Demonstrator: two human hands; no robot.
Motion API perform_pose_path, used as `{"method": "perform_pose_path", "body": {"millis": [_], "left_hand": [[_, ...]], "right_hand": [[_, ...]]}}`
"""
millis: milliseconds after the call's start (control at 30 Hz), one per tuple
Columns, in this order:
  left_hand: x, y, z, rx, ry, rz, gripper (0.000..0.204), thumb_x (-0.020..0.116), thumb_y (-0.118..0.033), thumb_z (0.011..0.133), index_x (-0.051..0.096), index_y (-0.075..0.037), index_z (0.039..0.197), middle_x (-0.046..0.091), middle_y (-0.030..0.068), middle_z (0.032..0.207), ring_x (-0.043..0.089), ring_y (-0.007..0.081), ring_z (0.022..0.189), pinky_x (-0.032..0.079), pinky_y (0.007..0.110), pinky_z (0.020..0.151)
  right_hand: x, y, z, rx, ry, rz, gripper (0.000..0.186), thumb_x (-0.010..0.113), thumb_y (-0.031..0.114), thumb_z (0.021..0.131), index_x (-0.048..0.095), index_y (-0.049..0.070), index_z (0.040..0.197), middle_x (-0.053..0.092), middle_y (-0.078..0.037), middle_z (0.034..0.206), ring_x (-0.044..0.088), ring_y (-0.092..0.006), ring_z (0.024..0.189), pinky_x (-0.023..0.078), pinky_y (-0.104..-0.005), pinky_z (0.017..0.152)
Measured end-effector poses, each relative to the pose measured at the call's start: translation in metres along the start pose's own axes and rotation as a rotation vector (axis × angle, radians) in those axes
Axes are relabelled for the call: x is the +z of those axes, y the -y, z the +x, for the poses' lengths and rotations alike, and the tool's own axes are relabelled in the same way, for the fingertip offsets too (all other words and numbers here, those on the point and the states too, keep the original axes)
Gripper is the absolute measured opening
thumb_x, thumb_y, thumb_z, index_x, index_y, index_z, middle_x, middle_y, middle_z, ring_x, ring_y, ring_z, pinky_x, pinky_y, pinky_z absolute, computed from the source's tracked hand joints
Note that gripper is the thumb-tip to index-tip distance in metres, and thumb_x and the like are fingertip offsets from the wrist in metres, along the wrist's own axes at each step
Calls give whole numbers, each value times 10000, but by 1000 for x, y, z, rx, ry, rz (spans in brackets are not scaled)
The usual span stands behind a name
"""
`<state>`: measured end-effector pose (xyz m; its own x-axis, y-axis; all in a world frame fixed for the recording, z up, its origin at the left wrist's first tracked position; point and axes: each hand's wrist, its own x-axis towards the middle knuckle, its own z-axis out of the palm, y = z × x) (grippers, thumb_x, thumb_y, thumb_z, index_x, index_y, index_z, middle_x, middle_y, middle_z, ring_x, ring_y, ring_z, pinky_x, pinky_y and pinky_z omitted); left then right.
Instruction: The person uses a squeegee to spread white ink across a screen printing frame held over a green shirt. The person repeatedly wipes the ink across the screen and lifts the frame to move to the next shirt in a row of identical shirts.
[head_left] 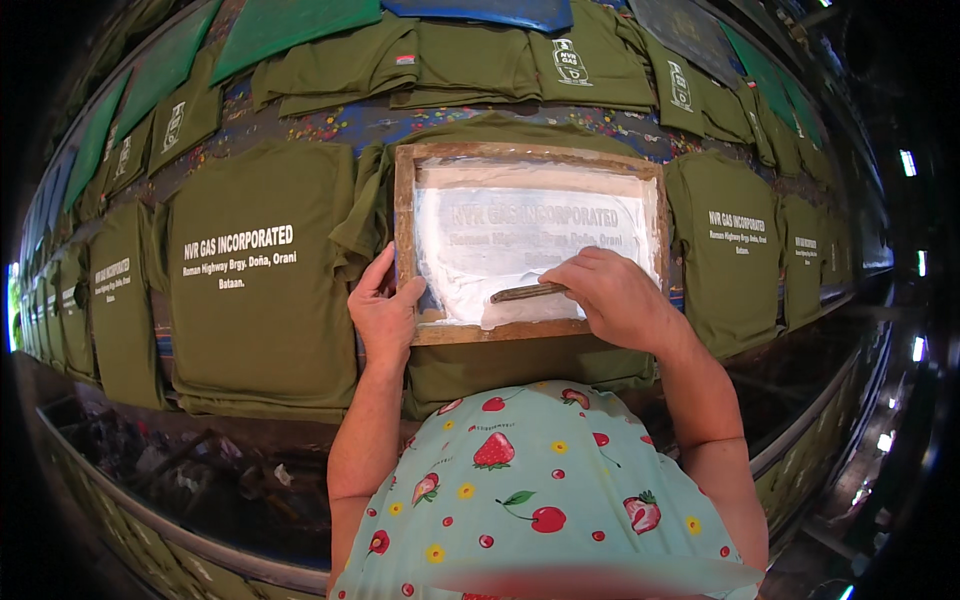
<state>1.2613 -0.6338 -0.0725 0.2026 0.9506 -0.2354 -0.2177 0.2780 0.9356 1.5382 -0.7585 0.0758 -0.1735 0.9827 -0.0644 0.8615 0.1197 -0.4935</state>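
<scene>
A wooden-framed printing screen lies flat over an olive green T-shirt. White ink coats its mesh, and lettering shows faintly through. My left hand grips the frame's lower left side, thumb on top and fingers along the outer edge. Inside the frame, near its lower right part, my right hand is closed around a squeegee, whose dark, narrow handle sticks out to the left. The squeegee's blade is not clearly visible against the white ink.
Olive shirts with white lettering lie on both sides, one at left and one at right. Beyond an ink-spattered strip are more folded shirts, with green boards and a blue board behind. A dark gap with debris runs below the table's near edge.
</scene>
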Motion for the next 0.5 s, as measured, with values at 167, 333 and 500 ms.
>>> {"method": "perform_pose_path", "body": {"millis": [167,333,500], "left_hand": [[-1,2,2,-7,-5,-2,649,738,187,853,619,124,1488,744,179,1363,745,179,1147,590,296,999],[-1,2,3,-30,-22,11,666,735,202,842,617,122,1492,729,189,1398,738,187,1181,589,306,1026],[-1,1,3,-38,-4,-12,670,730,211,841,614,121,1495,713,199,1431,731,199,1216,581,322,1065]], "right_hand": [[-3,-11,33,-25,12,-3,273,664,-22,913,756,35,1164,777,-161,1040,707,-395,1046,570,-499,923],[3,-24,70,-43,-89,-24,301,675,-15,911,754,29,1197,778,-165,1038,711,-400,1060,576,-510,919],[-2,-29,90,-39,-70,-28,343,677,-39,888,755,28,1215,782,-163,1052,713,-399,1080,580,-513,935]]}}
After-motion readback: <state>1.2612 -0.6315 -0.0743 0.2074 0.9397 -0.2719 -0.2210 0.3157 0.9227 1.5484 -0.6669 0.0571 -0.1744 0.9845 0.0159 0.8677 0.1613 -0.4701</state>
